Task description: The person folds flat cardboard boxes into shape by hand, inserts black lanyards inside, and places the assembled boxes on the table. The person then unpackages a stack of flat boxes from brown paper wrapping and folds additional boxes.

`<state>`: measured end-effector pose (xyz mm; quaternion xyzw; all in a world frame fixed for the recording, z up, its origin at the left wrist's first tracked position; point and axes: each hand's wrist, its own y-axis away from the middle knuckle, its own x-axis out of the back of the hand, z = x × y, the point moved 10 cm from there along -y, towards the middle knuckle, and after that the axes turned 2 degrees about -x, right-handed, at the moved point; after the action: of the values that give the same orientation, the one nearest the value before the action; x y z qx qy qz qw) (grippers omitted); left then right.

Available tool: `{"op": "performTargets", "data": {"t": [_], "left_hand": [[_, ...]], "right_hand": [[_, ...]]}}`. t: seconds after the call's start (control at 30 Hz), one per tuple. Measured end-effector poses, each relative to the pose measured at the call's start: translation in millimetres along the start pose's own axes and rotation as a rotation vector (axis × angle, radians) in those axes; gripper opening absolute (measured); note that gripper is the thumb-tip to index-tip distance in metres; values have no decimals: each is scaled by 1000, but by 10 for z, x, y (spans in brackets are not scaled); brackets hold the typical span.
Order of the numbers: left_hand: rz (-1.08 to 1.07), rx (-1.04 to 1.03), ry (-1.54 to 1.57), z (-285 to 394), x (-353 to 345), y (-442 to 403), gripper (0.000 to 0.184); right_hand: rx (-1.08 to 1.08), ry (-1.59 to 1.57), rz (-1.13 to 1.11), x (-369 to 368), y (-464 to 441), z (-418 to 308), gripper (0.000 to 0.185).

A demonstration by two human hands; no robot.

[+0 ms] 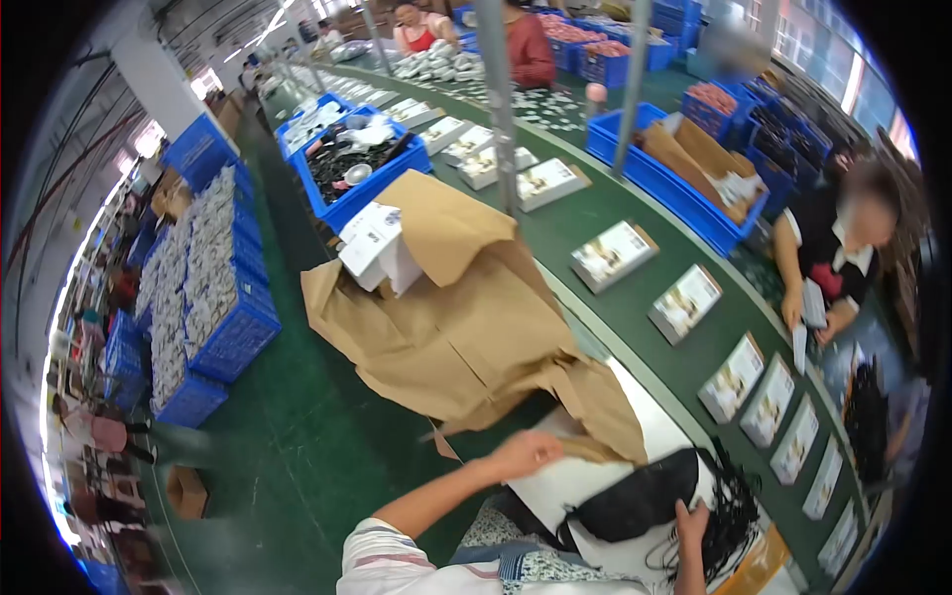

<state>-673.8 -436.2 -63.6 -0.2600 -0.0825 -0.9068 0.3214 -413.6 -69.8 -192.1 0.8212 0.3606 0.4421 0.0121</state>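
Grips the black pouch-like item (640, 501) by its edge in the right hand (691, 521), over the white worktop (545, 491); holds the left hand (526, 453) apart near brown paper (466, 337), grip unclear. Looks unfinished, with black cords (736, 511) loose alongside.

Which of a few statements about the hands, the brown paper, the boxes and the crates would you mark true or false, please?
1. The right hand holds the edge of a black, soft pouch-like item. True.
2. The large sheet of brown paper lies smooth and flat. False: it is crumpled and creased.
3. White boxes with printed fronts lie on the green conveyor belt. True.
4. The tangle of thin black cords is beside the left hand. False: it is beside the right hand.
5. The stacked plastic crates on the floor are red. False: they are blue.
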Motion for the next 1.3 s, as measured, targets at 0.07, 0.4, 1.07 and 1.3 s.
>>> {"op": "performTargets", "data": {"t": [0.07,0.4,1.07,1.3], "left_hand": [[466,209,-17,-424,1372,-34,19],[1853,365,829,-3275,3868,1478,34],[1172,633,722,-3264,4366,1170,53],[1108,755,749,-3729,4598,1238,54]], "right_hand": [[276,272,196,155,246,-1037,55],[1126,25,-470,-2436,1038,-5050,47],[-139,-1533,-1612,-4972,587,-6253,42],[-77,-1469,-1593,-5079,624,-6179,41]]}}
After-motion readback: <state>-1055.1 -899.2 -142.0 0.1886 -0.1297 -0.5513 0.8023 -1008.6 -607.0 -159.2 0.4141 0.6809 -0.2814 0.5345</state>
